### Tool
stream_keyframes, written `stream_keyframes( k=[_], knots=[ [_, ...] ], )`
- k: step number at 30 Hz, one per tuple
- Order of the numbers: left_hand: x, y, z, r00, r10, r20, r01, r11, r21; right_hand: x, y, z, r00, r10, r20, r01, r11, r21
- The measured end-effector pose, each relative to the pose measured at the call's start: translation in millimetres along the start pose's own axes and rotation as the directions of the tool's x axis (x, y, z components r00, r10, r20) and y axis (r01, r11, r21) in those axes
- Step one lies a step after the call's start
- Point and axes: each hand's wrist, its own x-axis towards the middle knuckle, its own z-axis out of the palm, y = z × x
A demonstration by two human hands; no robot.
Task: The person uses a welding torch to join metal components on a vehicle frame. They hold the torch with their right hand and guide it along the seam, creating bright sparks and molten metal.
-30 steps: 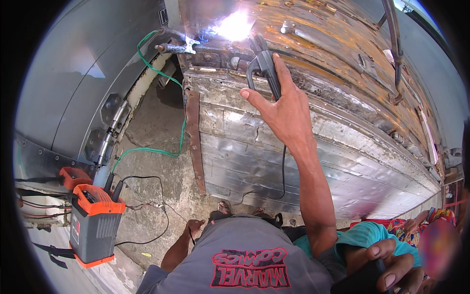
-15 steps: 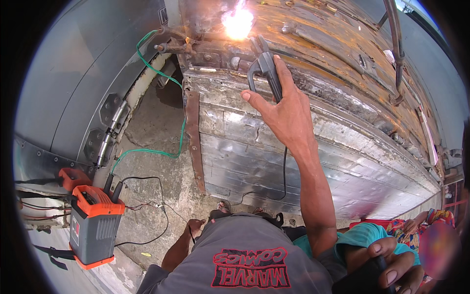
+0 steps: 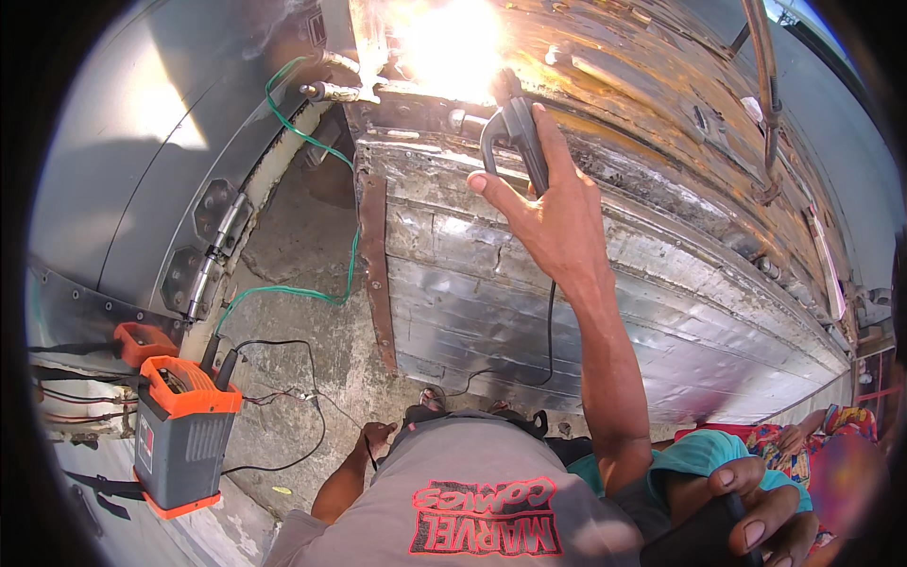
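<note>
While a grey metal panel (image 3: 123,198) is standing far to the left of our grip, a grey-and-orange box (image 3: 189,439) is sitting below it and well to the left, with cables running from its top. Between that box and our grip, a silver hinge (image 3: 215,255) is showing on the panel's edge, and a green cable (image 3: 353,265) is looping upward. To the left of the grip and above it, a short metal rod (image 3: 331,92) is pointing leftward. Our left hand (image 3: 379,434) is hanging low and to the left, partly hidden by our grey shirt (image 3: 453,463); we cannot tell whether it is holding anything. Just beyond the grip's upper left, a white glare (image 3: 449,47) is covering the metal, hiding what lies there. Our right hand (image 3: 557,213) is holding a black electrode holder (image 3: 521,142), the index finger lying along its handle and the thumb spreading left; the holder is tilting up and left, its tip at the glare's edge. Below the grip, a black cable (image 3: 551,331) is hanging before silvery sheet metal (image 3: 642,312). To the right, rusty boards (image 3: 652,80) are stretching away, and low down another person's teal sleeve (image 3: 723,454) is showing near fingers (image 3: 751,534) that are holding something dark.
</note>
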Motion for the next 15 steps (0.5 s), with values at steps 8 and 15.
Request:
stream_keyframes(
  k=[8,15],
  knots=[
    [1,3,-8,0.974,-0.146,0.174,0.103,0.967,0.233,-4,15,5,0.964,-0.165,-0.207,0.168,0.986,-0.004],
    [3,21,3,0.909,-0.345,0.234,0.361,0.932,-0.024,-1,18,6,0.961,-0.194,-0.197,0.189,0.981,-0.043]
  ],
)
